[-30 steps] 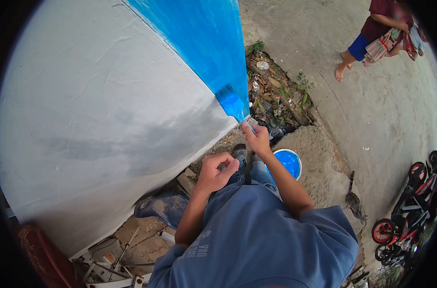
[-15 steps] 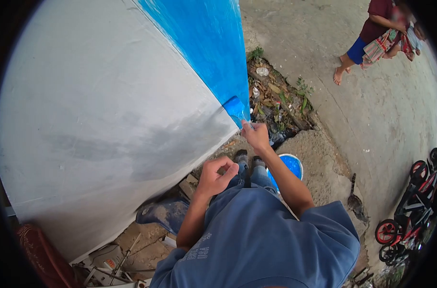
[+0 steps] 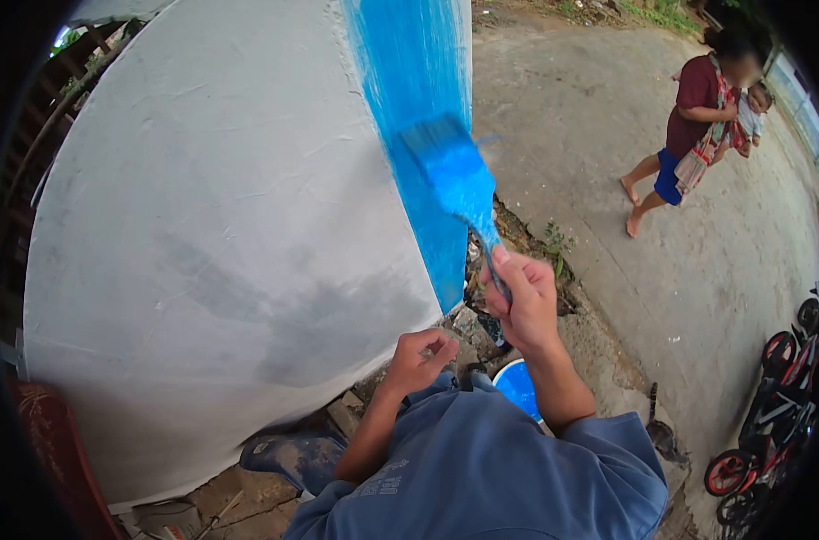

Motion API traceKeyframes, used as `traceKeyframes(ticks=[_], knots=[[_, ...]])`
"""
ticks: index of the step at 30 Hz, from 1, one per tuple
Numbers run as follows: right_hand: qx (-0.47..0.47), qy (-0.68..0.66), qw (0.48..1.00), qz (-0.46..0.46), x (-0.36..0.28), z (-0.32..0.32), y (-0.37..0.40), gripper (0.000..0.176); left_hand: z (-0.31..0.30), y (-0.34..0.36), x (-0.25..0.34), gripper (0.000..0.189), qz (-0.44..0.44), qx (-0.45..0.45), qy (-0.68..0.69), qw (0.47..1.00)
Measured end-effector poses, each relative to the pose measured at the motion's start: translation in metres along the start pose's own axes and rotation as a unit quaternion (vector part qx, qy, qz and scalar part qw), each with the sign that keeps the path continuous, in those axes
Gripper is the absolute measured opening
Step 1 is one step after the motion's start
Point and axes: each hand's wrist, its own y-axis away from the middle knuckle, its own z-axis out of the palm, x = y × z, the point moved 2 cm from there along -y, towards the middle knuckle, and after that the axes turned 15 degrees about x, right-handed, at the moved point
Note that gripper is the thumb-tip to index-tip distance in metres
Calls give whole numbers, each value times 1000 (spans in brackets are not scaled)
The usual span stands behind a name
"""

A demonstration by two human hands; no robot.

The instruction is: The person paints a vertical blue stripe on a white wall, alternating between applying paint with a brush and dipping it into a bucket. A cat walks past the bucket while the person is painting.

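Observation:
My right hand [image 3: 524, 297] grips the handle of a wide brush [image 3: 459, 175] coated in blue paint, its bristles pointing up and left in front of the blue strip [image 3: 418, 63] on the wall's edge. Whether the bristles touch the wall I cannot tell. My left hand [image 3: 418, 360] hangs low beside the white wall [image 3: 202, 180], fingers curled toward the thumb, with nothing visible in it. Below my right forearm stands a bucket [image 3: 517, 387] of blue paint, partly hidden by the arm.
On the concrete at the upper right, a person [image 3: 693, 117] walks carrying a small child [image 3: 753, 112]. Red and black motorbikes [image 3: 769, 423] stand at the right. A cat [image 3: 663, 439] is near my right side. Blue plastic [image 3: 297, 459] lies at lower left.
My right hand has raised the brush from the strip's lower end, closer to the camera. The view has tilted up. The person with the child has changed position and shows more fully.

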Motion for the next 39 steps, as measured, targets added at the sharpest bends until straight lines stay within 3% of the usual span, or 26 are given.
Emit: traceKeyframes(ticks=[4, 7, 9, 14, 19, 23, 25, 32, 34, 39], knots=[[-11, 2, 998, -59, -9, 18, -20, 38, 0, 4, 10, 25, 3, -21, -19, 1000], [-2, 18, 998, -60, 33, 5, -39, 40, -1, 9, 11, 24, 7, -17, -17, 1000], [60, 67, 995, -43, 83, -19, -44, 41, -5, 8, 9, 24, 9, -20, -9, 1000], [145, 118, 980, 69, 167, -71, -34, 35, -7, 9, 6, 24, 2, -29, -12, 999], [208, 165, 947, 184, 189, -97, -42, 35, -2, 1, 9, 25, 4, -60, -10, 998], [167, 188, 960, 125, 135, -70, -51, 39, 0, 0, 9, 26, 6, -72, -12, 997], [117, 168, 975, 82, 95, -52, -53, 37, -2, -3, 7, 25, 20, -71, -2, 997], [76, 73, 994, 21, -11, -12, -26, 36, -1, -8, 0, 29, 27, -35, 38, 998], [50, 46, 995, -77, -43, 1, -21, 36, 1, -11, 1, 25, 47, -63, 9, 997], [42, -4, 987, -158, -101, 27, -18, 33, 1, -16, -2, 25, 43, -67, -5, 997]])
